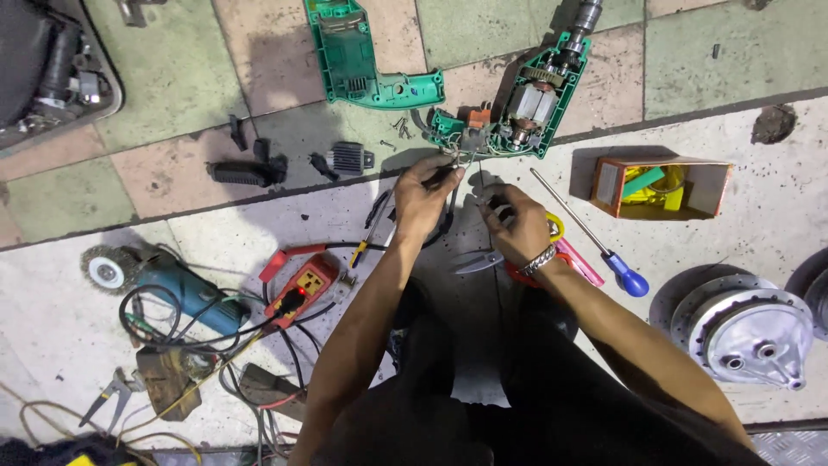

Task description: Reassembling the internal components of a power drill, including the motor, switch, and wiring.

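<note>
Green drill half (pixel 509 108) edge: left hand (pixel 424 197) pinching wires (pixel 455 155); right hand (pixel 515 226) curled, contents unclear.

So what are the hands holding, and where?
The left hand pinches thin wires at the opened green drill, near the wire ends. What the right hand grips cannot be told.
</note>
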